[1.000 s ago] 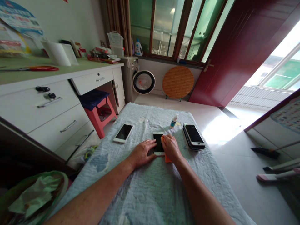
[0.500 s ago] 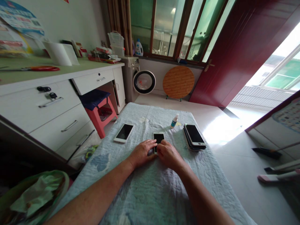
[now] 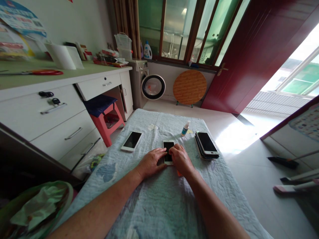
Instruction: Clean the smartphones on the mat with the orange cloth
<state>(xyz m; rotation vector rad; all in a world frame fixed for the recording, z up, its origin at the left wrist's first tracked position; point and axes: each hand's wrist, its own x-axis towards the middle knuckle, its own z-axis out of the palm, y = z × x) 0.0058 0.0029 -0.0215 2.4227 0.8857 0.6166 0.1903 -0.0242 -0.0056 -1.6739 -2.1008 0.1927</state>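
Observation:
A white smartphone (image 3: 168, 144) with a dark screen lies face up on the cloth-covered table. My left hand (image 3: 152, 160) holds it along its left side, fingertips at the upper edge and thumb near the bottom corner. Over the right part of the screen, my right hand (image 3: 181, 159) is closed, fingers bent. An orange cloth-like piece (image 3: 179, 173) pokes out below the right palm, most of it hidden. Another white smartphone (image 3: 132, 141) rests to the left. A stack of phones (image 3: 207, 144) sits on the right, and a small spray bottle (image 3: 185, 128) stands beyond my right hand.
The light blue quilted cloth (image 3: 159, 205) covers the table. On the left are a white desk (image 3: 99, 83), a pink stool (image 3: 106, 124) and a bin (image 3: 69, 192). Behind stand a washing machine (image 3: 137, 78) with its door open and a round wooden board (image 3: 189, 86).
My right hand has shifted right and slightly up across the phone, uncovering more of its screen and lower edge. The orange piece now shows under it. My left hand stays in place.

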